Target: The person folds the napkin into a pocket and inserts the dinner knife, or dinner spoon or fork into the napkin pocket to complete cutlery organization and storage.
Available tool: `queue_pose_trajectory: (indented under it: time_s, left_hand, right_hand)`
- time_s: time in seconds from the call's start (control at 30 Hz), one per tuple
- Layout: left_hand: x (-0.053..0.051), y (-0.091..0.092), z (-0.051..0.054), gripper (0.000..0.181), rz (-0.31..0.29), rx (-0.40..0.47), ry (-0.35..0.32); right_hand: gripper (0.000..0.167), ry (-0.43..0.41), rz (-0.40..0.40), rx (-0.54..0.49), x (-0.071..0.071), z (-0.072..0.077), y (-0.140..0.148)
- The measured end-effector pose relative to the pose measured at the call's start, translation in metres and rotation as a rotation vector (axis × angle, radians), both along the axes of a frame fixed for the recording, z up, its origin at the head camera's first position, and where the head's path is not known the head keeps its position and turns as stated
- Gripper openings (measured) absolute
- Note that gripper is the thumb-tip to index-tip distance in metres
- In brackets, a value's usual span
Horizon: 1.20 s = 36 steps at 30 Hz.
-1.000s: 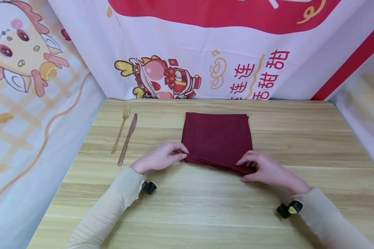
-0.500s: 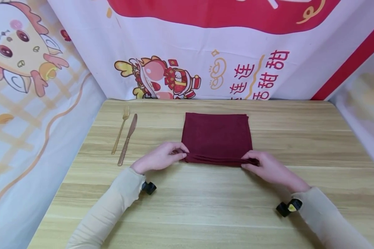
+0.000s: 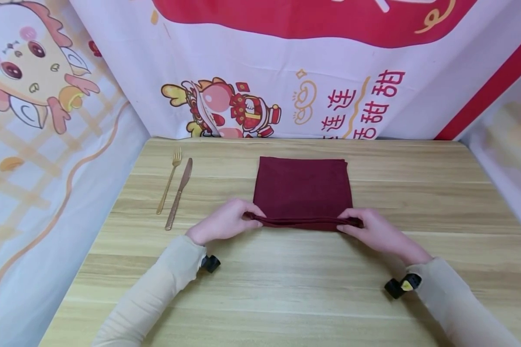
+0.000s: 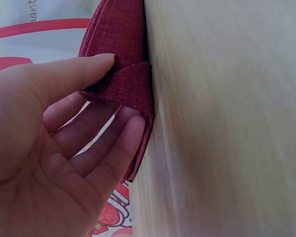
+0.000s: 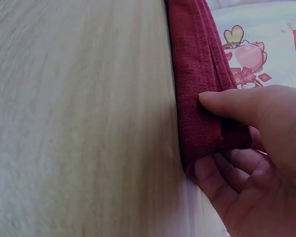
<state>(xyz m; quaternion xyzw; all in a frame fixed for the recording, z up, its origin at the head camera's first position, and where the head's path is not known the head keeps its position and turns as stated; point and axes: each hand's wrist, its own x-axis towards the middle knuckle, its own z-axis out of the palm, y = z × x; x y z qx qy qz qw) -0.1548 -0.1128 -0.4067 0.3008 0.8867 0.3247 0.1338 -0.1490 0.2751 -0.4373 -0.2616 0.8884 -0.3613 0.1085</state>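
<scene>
Maroon cloth [image 3: 303, 188] in left hand [image 3: 227, 220] and right hand [image 3: 373, 231]

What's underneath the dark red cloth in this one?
The dark red cloth lies on the wooden table, whose surface shows around it. The left hand and right hand pinch its near edge, each partly hidden by fabric. Whether anything else lies beneath is hidden.

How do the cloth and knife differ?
The cloth is dark red; the knife is brownish gold. The cloth is broad and folded; the knife is long and slim. The left hand and right hand hold the cloth's near edge; neither touches the knife. Both things lie on the table.
</scene>
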Motion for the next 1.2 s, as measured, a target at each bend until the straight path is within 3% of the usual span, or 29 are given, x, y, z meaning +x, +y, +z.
queue_pose_trajectory:
  time_s: [0.27, 0.5, 0.83, 1.2]
  left_hand:
    - [-0.001, -0.001, 0.003, 0.018, -0.001, 0.045, -0.02]
    - [-0.003, -0.003, 0.008, 0.02, 0.004, 0.058, 0.008]
    - [-0.002, -0.003, 0.015, 0.021, 0.027, 0.065, 0.047]
    - [0.001, -0.002, 0.017, 0.032, 0.014, 0.027, 0.038]
  right_hand:
    - [0.018, 0.063, 0.033, 0.016, -0.001, 0.002, 0.002]
    - [0.016, 0.141, 0.067, 0.045, -0.001, 0.006, 0.004]
    - [0.004, 0.041, -0.008, 0.008, 0.004, 0.021, 0.008]
    - [0.022, 0.035, -0.034, -0.002, 0.006, 0.024, 0.009]
